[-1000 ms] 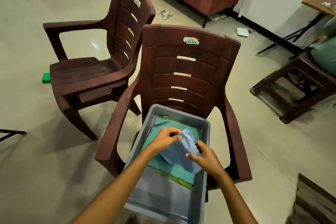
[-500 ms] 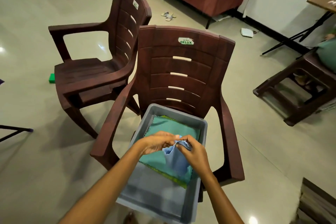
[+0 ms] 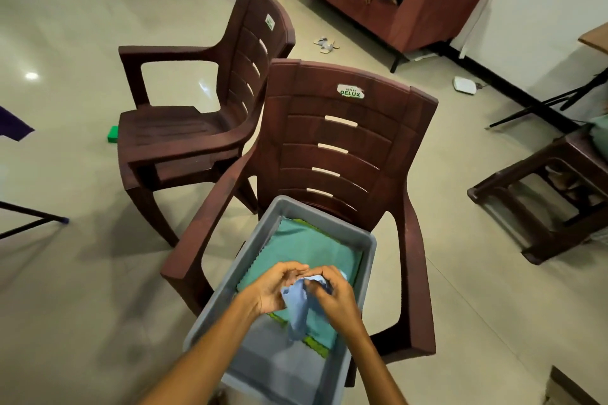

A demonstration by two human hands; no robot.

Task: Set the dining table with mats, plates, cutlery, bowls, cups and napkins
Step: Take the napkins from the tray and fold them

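A second ago the blue napkin (image 3: 297, 309) was spread wide between my two hands. Now I have pushed it together into a small bunch, and both hands have come close over it. I think I am folding or rolling it so it is ready for the table.

My left hand (image 3: 274, 289) has its fingers curled round one side of the napkin. My right hand (image 3: 335, 297) has its fingers curled over the other side and pinches the top. A long bit of the cloth hangs down between my wrists. The napkin is up in the air, just above the grey tub (image 3: 365, 266).

The grey tub sits on the seat of the brown chair (image 3: 342, 148). Inside the tub lies a flat teal cloth (image 3: 306, 250) at the end near the chair's back. Under it a green cloth (image 3: 317, 347) peeks out with a zigzag edge. The end of the tub near me shows its bare grey floor.

Another brown chair (image 3: 204, 128) stands just beside the first one, on its left. I cannot see the dining table from here. So I think this napkin has yet to be carried over, and the cloths in the tub are not yet set out.
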